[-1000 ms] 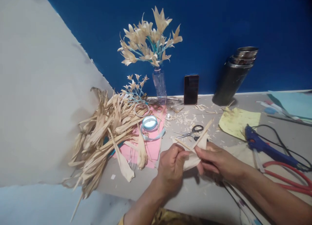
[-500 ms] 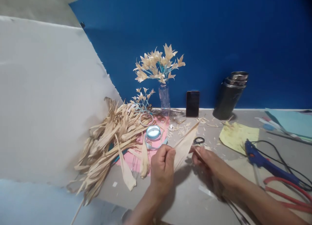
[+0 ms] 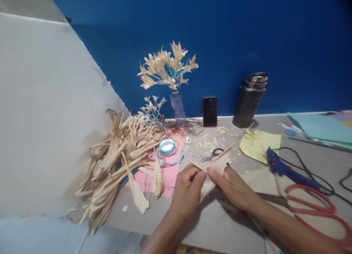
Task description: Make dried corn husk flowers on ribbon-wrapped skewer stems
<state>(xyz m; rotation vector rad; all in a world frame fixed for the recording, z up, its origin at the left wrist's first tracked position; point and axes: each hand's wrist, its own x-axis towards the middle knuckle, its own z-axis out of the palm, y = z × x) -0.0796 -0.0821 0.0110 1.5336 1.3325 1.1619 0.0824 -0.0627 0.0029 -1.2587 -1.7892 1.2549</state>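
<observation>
A pale dried husk strip [image 3: 217,166] is pinched between both hands above the grey table [image 3: 209,224]. My left hand [image 3: 188,191] is closed on its left part, thumb and fingers pressed together. My right hand [image 3: 233,186] grips the right part, its thumb lying on top of the strip. The strip's pointed end sticks up toward the right. Small black-handled scissors [image 3: 210,155] lie just behind the strip.
A heap of dried husks [image 3: 121,158] lies at left, partly on pink paper [image 3: 170,169] with a blue ribbon roll [image 3: 167,146]. Behind stand a bottle of husk flowers [image 3: 167,68], a phone [image 3: 209,111] and a dark flask [image 3: 249,100]. A blue glue gun [image 3: 283,167], red-handled scissors [image 3: 316,204] and yellow paper [image 3: 260,145] lie at right.
The hands have come together again on the husk strip, which now lies flatter and lower. The view has shifted slightly, and the small scissors show fully again.
</observation>
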